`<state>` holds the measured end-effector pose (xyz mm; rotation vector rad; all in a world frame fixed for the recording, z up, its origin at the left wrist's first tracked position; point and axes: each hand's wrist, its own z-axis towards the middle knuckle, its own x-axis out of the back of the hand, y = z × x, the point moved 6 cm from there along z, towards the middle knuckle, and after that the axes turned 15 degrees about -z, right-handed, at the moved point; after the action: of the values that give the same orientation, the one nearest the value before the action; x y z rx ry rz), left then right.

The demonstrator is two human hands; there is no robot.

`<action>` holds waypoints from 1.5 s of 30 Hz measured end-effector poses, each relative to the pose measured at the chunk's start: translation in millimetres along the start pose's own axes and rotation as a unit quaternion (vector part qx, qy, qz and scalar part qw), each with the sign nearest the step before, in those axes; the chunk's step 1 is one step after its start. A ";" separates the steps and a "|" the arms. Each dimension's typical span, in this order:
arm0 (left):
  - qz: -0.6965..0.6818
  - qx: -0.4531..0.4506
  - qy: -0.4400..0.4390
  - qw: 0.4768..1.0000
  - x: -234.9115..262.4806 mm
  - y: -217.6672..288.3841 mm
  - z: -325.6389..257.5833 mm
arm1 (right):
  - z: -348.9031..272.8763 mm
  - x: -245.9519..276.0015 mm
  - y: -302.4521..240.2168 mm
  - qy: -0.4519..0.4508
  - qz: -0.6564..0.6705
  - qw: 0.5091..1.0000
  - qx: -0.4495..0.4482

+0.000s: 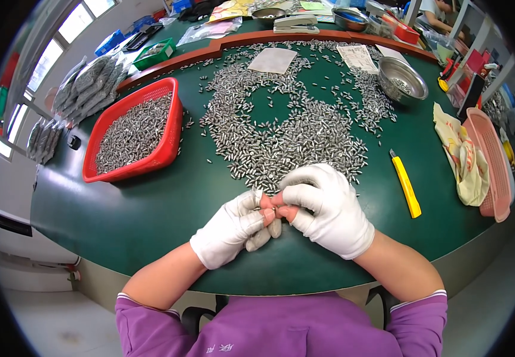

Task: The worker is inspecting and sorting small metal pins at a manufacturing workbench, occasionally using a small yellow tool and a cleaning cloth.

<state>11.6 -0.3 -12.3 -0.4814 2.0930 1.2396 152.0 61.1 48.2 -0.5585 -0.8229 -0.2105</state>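
Observation:
Both my hands wear white gloves that leave the thumb and index fingertips bare. My left hand (228, 227) and my right hand (333, 208) meet fingertip to fingertip just above the near part of the green table (150, 223). Their thumbs and index fingers are pinched together. Whatever sits between them is too small and covered to make out. Right beyond the hands spreads a large heap of small, shiny, bullet-shaped metal pieces (305, 140). To the left, a red plastic basket (176, 122) is filled with similar pieces.
A yellow utility knife (406, 185) lies right of the heap. Farther right are a crumpled cream cloth bag (470, 166) and a pink basket (498, 184). A steel bowl (409, 98) stands far right. Filled grey bags (88, 89) are stacked left; a raised wooden edge (228, 44) bounds the back.

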 end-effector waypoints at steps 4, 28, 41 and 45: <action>0.018 0.002 0.012 1.000 -3.5 3.3 0.3 | 0.6 3.7 -0.6 0.017 -0.001 1.000 0.017; -0.043 -0.078 0.003 0.996 4.9 9.4 0.1 | -1.8 -17.1 5.1 -0.027 -0.164 0.985 0.039; -0.003 -0.016 0.024 1.000 0.7 2.3 -1.6 | -2.5 -8.6 7.2 -0.038 0.122 0.988 -0.082; -0.007 -0.021 0.015 1.000 -0.3 1.4 -0.1 | 1.7 0.0 5.0 -0.010 0.050 0.999 0.003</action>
<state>10.9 0.3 -11.2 -0.5362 2.0888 1.2785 152.8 66.2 47.2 -0.5960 -0.8130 -0.1117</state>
